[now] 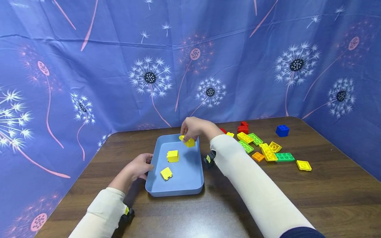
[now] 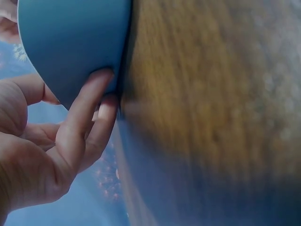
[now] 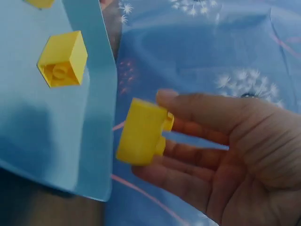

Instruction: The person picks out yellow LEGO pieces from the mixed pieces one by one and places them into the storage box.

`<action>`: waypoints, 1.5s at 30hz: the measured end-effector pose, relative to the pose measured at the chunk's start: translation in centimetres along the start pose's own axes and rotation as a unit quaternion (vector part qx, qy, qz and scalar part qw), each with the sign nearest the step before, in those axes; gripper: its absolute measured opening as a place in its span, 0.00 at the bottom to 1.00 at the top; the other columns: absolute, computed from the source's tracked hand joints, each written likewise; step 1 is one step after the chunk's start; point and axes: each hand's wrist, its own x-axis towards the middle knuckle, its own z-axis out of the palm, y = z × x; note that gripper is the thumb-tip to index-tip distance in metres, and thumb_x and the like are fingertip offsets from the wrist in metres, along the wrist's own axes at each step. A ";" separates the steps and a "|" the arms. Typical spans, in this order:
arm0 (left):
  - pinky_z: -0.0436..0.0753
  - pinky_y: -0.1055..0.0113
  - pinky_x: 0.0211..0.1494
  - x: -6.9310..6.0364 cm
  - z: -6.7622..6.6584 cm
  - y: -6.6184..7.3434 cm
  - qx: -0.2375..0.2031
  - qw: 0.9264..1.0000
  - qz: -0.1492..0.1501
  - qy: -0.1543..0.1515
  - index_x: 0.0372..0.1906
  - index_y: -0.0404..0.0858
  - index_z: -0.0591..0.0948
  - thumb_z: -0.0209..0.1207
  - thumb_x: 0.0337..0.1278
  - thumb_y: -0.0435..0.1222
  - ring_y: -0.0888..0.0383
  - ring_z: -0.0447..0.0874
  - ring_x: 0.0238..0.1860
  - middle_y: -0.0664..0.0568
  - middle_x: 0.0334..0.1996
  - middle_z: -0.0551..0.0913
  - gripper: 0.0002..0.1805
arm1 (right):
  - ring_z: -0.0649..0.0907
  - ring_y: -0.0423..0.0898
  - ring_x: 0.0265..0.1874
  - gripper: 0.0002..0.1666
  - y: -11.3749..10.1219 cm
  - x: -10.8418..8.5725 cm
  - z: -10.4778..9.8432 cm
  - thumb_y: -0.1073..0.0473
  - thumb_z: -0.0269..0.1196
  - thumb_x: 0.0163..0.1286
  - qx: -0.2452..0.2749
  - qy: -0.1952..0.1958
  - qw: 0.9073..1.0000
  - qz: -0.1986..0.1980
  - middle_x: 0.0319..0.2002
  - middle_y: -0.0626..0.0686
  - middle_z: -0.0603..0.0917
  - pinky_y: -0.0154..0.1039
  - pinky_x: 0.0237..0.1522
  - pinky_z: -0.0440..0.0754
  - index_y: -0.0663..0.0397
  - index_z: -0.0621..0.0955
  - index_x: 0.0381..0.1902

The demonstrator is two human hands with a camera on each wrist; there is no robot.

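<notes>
A blue-grey tray point(image 1: 175, 192) stands on the table, with two yellow toy bricks point(image 1: 173, 156) lying apart on its floor. My left hand point(image 1: 140, 168) grips the tray's left side; in the left wrist view its fingers point(image 2: 77, 117) press the outer wall while the thumb reaches over the rim. Above the tray's far right part, my right hand point(image 1: 194, 127) pinches another yellow toy brick point(image 3: 140, 132) between thumb and fingers. The right wrist view shows that brick's studs turned toward the palm.
To the right of the tray lie loose toy bricks: yellow point(image 1: 269, 153), green point(image 1: 284, 157), orange point(image 1: 258, 156) and red point(image 1: 243, 129) ones. A blue brick point(image 1: 282, 131) sits apart near the back right. A patterned blue cloth point(image 1: 178, 66) hangs behind the table point(image 1: 327, 198).
</notes>
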 end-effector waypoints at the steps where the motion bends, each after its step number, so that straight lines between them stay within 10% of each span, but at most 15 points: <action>1: 0.87 0.48 0.34 0.0 0.0 0.0 0.005 1.000 0.000 0.002 0.69 0.23 0.60 0.51 0.52 0.22 0.40 0.81 0.47 0.29 0.54 0.73 0.34 | 0.85 0.48 0.28 0.17 0.1 0.3 0.2 0.62 0.71 0.59 0.012 0.004 1.000 0.010 0.39 0.55 0.84 0.38 0.29 0.87 0.61 0.84 0.46; 7: 0.87 0.51 0.31 0.0 0.1 -0.1 0.025 0.999 -0.010 0.019 0.68 0.23 0.62 0.52 0.52 0.21 0.43 0.83 0.43 0.31 0.51 0.75 0.33 | 0.85 0.47 0.31 0.15 0.6 2.3 2.3 0.61 0.71 0.59 0.052 0.023 0.997 0.047 0.38 0.55 0.83 0.41 0.34 0.87 0.63 0.84 0.43; 15: 0.87 0.52 0.29 0.2 0.4 0.2 0.074 0.997 0.006 0.033 0.65 0.22 0.65 0.54 0.54 0.22 0.44 0.83 0.41 0.32 0.50 0.77 0.31 | 0.83 0.47 0.26 0.12 0.7 4.0 5.2 0.62 0.73 0.55 -0.015 0.063 0.992 0.112 0.32 0.53 0.82 0.40 0.30 0.86 0.59 0.81 0.34; 24: 0.87 0.52 0.28 -0.1 0.6 0.3 0.069 0.997 0.004 0.036 0.65 0.22 0.65 0.54 0.52 0.21 0.44 0.83 0.41 0.32 0.49 0.77 0.31 | 0.77 0.48 0.33 0.24 1.5 4.7 7.5 0.59 0.73 0.53 -0.082 0.103 0.975 0.178 0.37 0.53 0.81 0.39 0.34 0.81 0.59 0.81 0.49; 45: 0.87 0.52 0.29 0.2 0.5 0.4 0.067 0.997 0.006 0.034 0.65 0.23 0.66 0.54 0.52 0.21 0.45 0.84 0.40 0.33 0.50 0.77 0.31 | 0.81 0.48 0.38 0.23 1.6 3.7 6.3 0.52 0.72 0.58 -0.103 0.123 0.971 0.177 0.40 0.52 0.84 0.44 0.42 0.84 0.57 0.83 0.48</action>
